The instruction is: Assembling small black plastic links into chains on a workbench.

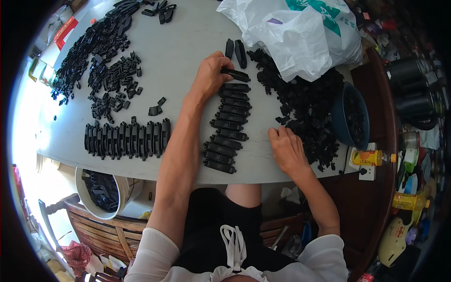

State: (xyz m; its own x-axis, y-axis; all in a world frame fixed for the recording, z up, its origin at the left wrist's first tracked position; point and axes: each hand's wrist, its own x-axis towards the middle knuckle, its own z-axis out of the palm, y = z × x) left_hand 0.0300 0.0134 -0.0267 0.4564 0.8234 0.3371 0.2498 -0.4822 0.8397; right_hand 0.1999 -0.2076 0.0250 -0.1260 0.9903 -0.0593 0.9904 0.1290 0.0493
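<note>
presently, head view, one entry. left hand lay knuckles-up on the pale grey table, fingers curled down and closed on a black plastic clip at the top of a column; the clip stuck out to the right of the fingertips, tilted slightly. directly below those fingers ran the column of assembled black clips, laid one under another toward the table's near edge, each touching or just beside the next. just above the fingertips stood two more black clips, upright side by side.

right hand rested near the table's front edge, fingers bent and loosely gathered, tips at the edge of a heap of small black parts; whether anything was pinched between them could not be told. beyond those fingers, to the right, sat a dark blue bowl holding more black parts, touching the heap. above the heap lay a white plastic bag with green print.

well to the left of the left-hand fingers: a row of black clips standing side by side, a loose scatter of small black pieces above it, and a longer drift of black parts toward the far left corner. below the table edge, left, a white bucket with black parts inside. right of the right hand, a yellow bottle lay on its side.
</note>
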